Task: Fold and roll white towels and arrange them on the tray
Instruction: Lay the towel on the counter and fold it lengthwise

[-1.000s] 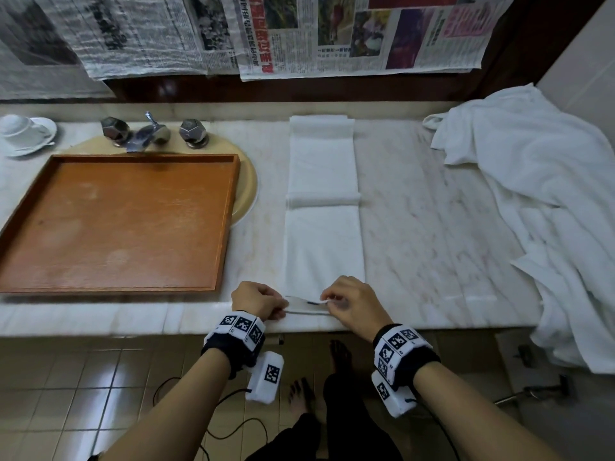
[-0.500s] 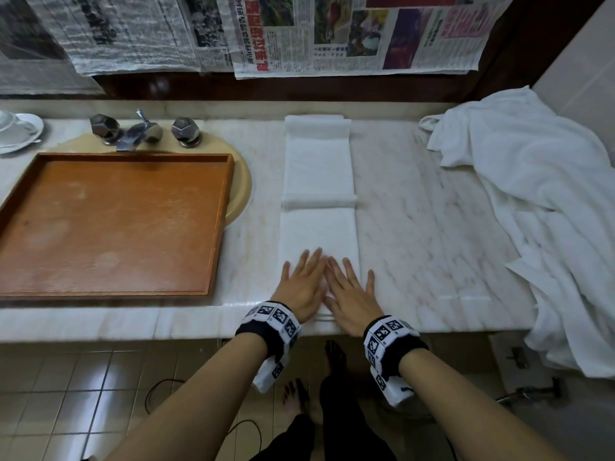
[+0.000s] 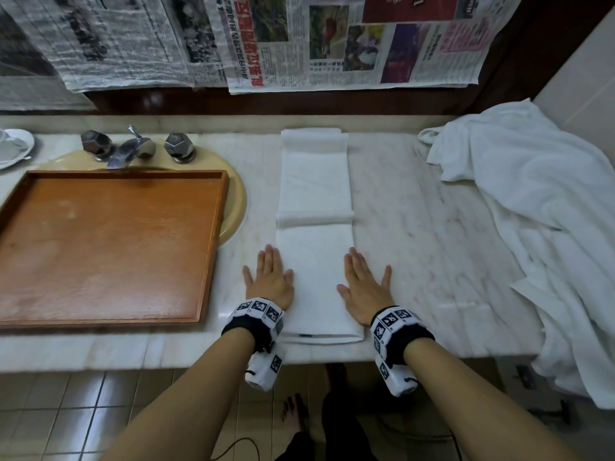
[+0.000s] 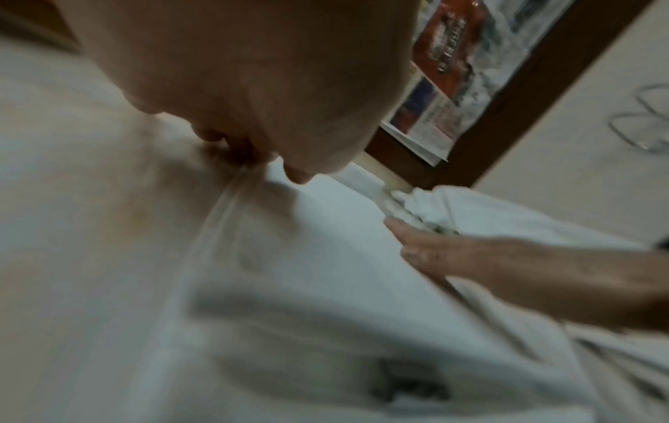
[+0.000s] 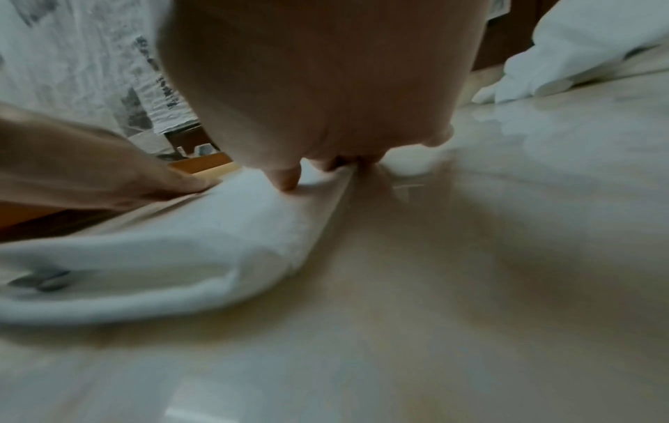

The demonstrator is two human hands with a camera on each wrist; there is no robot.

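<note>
A white towel (image 3: 314, 194) folded into a long narrow strip lies on the marble counter, running from the back wall to the front edge. My left hand (image 3: 269, 277) lies flat with straight fingers on the strip's left edge near the front. My right hand (image 3: 364, 282) lies flat the same way on its right edge. The wrist views show each palm pressed down along a towel edge (image 4: 253, 229) (image 5: 253, 217). The orange wooden tray (image 3: 213, 247) sits to the left over the sink, with nothing in it.
A heap of loose white towels (image 3: 545, 227) covers the counter's right side and hangs over the front edge. A tap with two knobs (image 3: 133, 149) stands behind the tray. A cup and saucer (image 3: 13, 148) sit far left. Newspapers (image 3: 299, 41) hang on the back wall.
One second ago both hands pinched the towel's near end; they then flattened side by side on the middle of the strip and have now slid apart to its left and right edges.
</note>
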